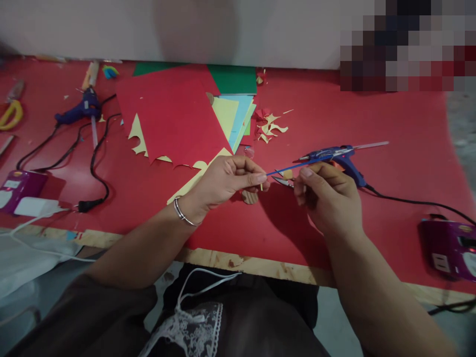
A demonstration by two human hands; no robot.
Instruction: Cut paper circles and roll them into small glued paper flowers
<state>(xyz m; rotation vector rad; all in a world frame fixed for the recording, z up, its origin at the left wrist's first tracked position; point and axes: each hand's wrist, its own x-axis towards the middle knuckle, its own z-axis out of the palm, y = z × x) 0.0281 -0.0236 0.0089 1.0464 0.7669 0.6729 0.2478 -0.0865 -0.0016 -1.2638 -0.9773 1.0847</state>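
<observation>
A thin blue strip (284, 169) stretches between my two hands above the red table. My left hand (226, 178) pinches its left end between thumb and fingers, and a small pale yellow bit (261, 187) shows below those fingertips. At the strip's other end, my right hand (330, 193) is closed, thumb against fingers. Metal scissor blades (284, 182) poke out beside the right fingers; the handles are hidden, and I cannot tell whether they are held. Just beyond that hand lies a blue glue gun (347, 158) with a clear glue stick (372, 145).
Red paper (174, 114), green sheets (234, 79) and yellow scraps (273, 129) cover the table's middle. A second glue gun (80, 109) and yellow-handled scissors (11, 114) are at left. Purple power boxes (31, 186) stand at both sides, with black cords (420, 202) across the table.
</observation>
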